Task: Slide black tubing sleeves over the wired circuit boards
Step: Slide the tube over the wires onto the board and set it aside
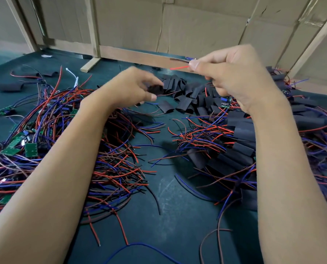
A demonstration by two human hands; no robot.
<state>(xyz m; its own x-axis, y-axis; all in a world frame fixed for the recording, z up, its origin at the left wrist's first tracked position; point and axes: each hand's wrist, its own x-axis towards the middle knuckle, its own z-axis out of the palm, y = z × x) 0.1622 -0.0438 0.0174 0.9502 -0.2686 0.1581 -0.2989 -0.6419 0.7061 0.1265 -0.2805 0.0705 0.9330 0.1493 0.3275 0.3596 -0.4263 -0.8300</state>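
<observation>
Left hand (138, 86) at frame centre pinched a black sleeve (155, 89), right hand (233, 77) at upper right gripped a red wire (179, 68), loose sleeves (185, 96) piled between, dark table (178, 216) below.

I have both bare forearms reaching forward from the bottom corners, converging toward the middle. My left hand (138, 86) sits lower, blurred, fingers curled with the thumb pinching something small and dark at the fingertips. My right hand (233, 73) is raised higher, back toward me, fingers curled, thumb and forefinger pinching thin strands that stick out to the left.
</observation>
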